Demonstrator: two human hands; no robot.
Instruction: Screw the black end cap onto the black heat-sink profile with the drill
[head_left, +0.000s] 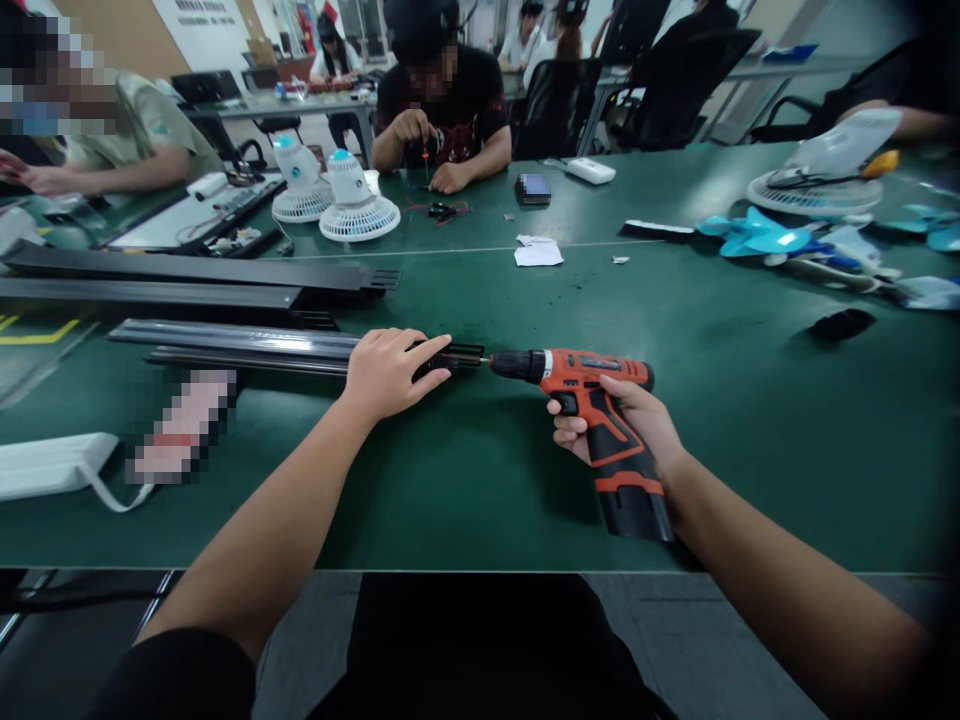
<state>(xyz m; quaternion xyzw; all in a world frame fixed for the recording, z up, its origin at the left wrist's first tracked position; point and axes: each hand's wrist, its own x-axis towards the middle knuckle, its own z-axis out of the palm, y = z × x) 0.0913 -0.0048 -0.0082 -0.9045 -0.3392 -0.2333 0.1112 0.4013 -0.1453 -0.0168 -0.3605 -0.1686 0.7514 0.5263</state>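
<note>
A red and black cordless drill point(600, 385) is gripped by its handle in my right hand point(637, 420), a finger near the trigger. Its chuck faces left, and the thin bit meets the slotted end of a long, glossy black profile point(255, 340). My left hand point(394, 375) lies over that profile close to the end, fingers curled round it and pressing it to the green table. The exact spot where the bit touches is too small to make out.
More black strips point(150, 268) lie behind the profile. A phone point(184, 425) and a white device with a strap point(52, 465) rest at left. Two small fans point(356, 200) stand further back. Blue and white fan parts point(765, 235) are heaped at right. A co-worker point(442, 100) sits opposite.
</note>
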